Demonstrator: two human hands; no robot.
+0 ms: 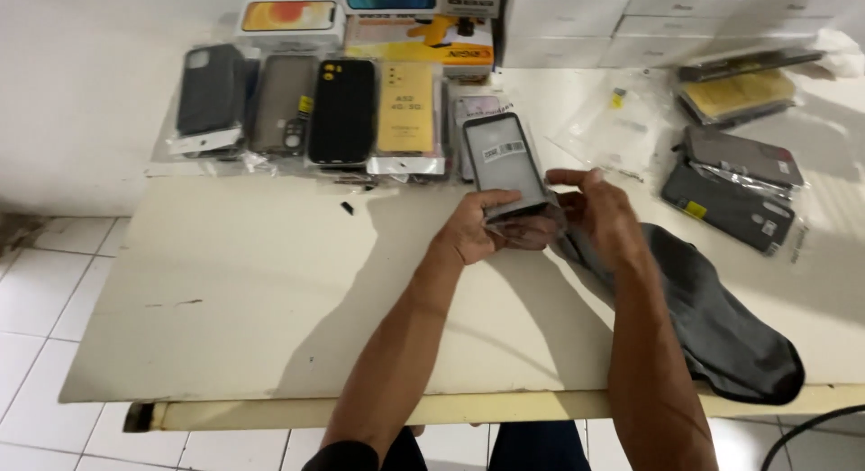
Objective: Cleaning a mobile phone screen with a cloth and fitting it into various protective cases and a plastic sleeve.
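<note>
A big, pale table (252, 291) fills most of the view. Its top is creamy white, with a few small dark marks. Its front edge is a bit yellow. Behind the table is a plain white wall (90, 74). The floor (45, 291) has square white tiles with thin grey lines between them. Bright light falls on the right side of the table, and soft shadows lie across it.

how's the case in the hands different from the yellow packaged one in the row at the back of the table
The held case is grey with a dark rim; the yellow packaged case is bright yellow. The held case stands tilted up off the table, gripped at its lower end by the left hand with the right hand beside it; the yellow one lies flat, untouched. Both are phone-shaped and in clear wrapping.
</note>
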